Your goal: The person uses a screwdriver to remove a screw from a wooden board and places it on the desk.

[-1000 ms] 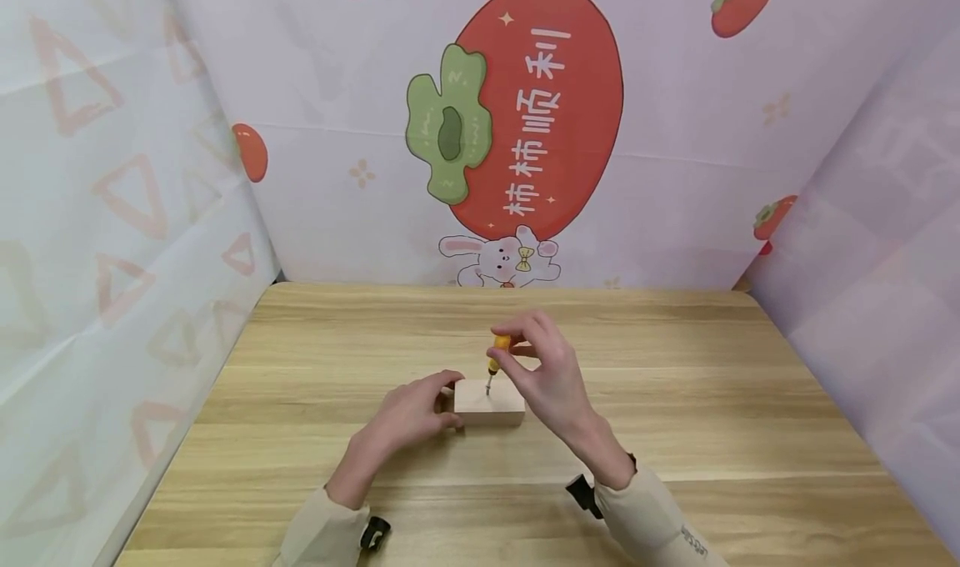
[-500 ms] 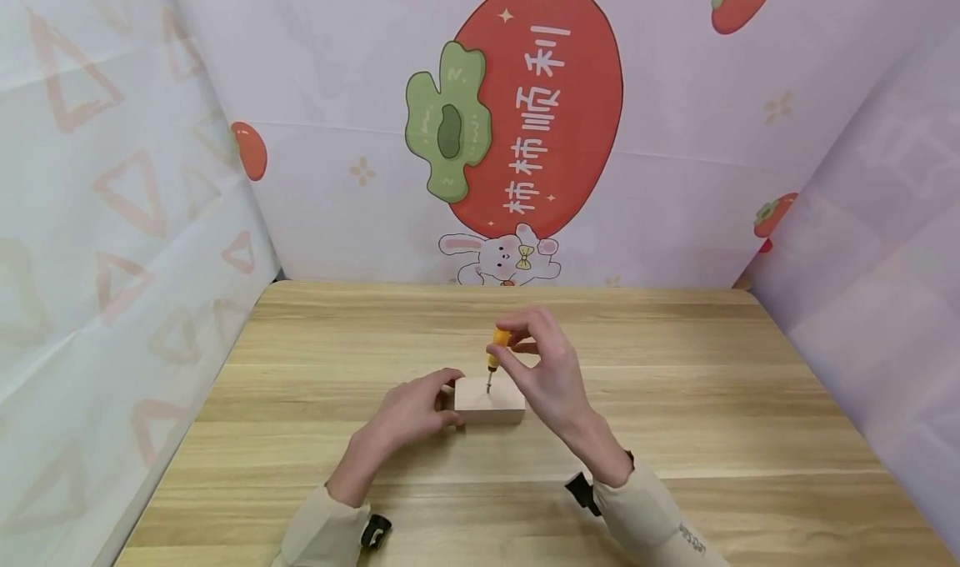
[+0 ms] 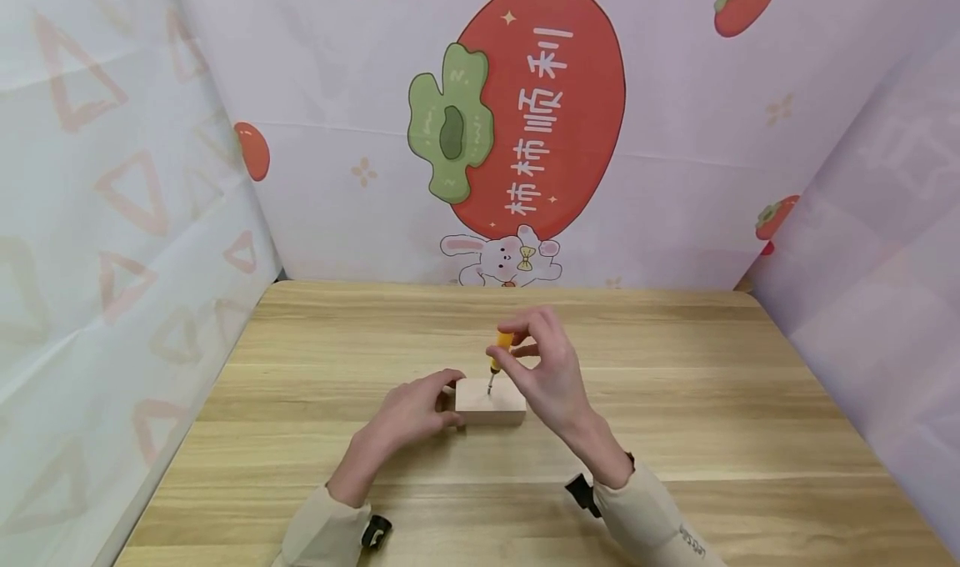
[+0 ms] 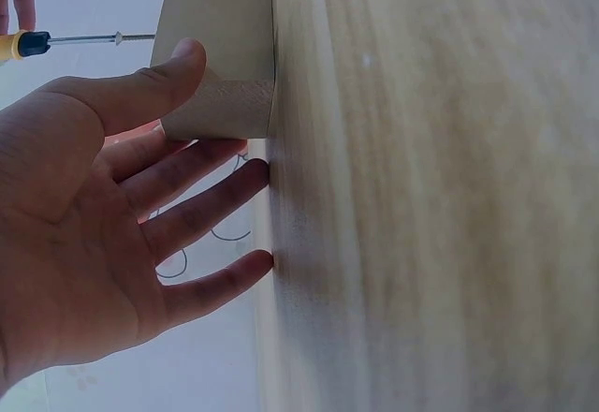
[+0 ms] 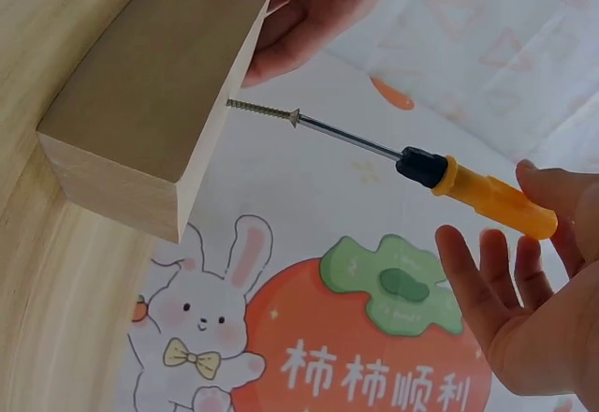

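A pale wooden block [image 3: 490,402] lies on the table in the head view. My left hand [image 3: 412,408] grips its left end, thumb on the near side and fingers on the far side. A screw [image 5: 262,110] stands in the block's top face, with much of its thread showing above the wood. The tip of a screwdriver [image 5: 491,198] with a yellow and black handle meets the screw head. My right hand [image 3: 553,375] pinches that handle from above and to the right, between thumb and fingers. The screwdriver leans slightly right in the head view.
The wood-grain table [image 3: 712,400] extends around both hands. Behind it hangs a printed cloth [image 3: 322,208] with persimmons and a rabbit, and similar cloth lines both sides. Black straps with small mounts sit at both wrists.
My right fingers have shifted slightly on the screwdriver handle. The left hand, the block and the screw look the same as before.
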`<state>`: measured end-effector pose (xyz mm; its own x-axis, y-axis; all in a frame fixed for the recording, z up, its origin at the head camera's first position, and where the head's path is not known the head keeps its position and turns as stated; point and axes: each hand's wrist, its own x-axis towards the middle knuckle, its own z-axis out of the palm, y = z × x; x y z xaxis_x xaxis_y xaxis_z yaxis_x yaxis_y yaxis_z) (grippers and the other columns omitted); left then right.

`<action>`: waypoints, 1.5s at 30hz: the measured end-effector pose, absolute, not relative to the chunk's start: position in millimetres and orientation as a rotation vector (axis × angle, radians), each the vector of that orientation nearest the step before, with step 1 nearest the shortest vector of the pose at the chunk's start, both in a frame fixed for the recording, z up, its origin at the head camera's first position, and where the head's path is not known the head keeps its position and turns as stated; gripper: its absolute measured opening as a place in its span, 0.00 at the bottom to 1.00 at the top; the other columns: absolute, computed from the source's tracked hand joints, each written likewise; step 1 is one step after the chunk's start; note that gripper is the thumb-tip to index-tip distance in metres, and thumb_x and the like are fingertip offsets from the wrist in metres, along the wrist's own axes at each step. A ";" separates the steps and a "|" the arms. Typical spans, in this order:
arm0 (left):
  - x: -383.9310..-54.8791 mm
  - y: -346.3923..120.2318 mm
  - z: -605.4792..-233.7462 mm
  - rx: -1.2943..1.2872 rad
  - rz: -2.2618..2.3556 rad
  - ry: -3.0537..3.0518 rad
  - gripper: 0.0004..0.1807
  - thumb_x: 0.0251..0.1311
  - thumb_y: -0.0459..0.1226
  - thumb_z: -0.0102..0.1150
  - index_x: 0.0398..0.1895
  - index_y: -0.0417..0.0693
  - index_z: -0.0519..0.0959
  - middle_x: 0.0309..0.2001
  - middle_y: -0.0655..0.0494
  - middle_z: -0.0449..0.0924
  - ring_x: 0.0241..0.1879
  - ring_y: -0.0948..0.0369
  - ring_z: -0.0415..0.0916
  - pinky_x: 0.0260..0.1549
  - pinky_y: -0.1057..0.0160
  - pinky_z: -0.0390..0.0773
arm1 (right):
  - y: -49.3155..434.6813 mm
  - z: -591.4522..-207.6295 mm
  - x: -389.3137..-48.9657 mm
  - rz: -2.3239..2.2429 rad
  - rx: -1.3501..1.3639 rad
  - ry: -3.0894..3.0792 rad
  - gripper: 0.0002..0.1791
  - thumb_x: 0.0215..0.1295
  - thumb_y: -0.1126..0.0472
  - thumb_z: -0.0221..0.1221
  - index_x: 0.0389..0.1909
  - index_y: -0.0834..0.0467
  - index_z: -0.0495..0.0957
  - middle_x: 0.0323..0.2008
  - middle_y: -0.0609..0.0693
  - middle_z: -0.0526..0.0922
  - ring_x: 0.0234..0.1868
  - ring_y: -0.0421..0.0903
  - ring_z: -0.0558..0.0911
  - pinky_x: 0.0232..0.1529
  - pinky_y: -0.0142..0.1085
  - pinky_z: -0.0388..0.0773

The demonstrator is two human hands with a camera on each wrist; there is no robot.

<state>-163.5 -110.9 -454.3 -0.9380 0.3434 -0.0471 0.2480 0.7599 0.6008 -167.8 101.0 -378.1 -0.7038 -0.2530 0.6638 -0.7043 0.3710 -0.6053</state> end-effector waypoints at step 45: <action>-164.7 -110.7 -457.9 0.463 0.927 2.803 0.30 0.56 0.46 0.71 0.62 0.55 0.75 0.51 0.55 0.85 0.51 0.56 0.82 0.46 0.50 0.78 | 101.9 -380.7 -167.3 1.262 0.887 -2.105 0.15 0.59 0.74 0.63 0.47 0.61 0.80 0.48 0.54 0.79 0.48 0.47 0.78 0.50 0.37 0.77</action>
<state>-164.7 -110.7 -457.9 -0.9406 0.3361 -0.0473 0.2416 0.7608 0.6023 -167.3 101.9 -380.7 -0.6467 -0.2652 0.7151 -0.7557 0.3496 -0.5538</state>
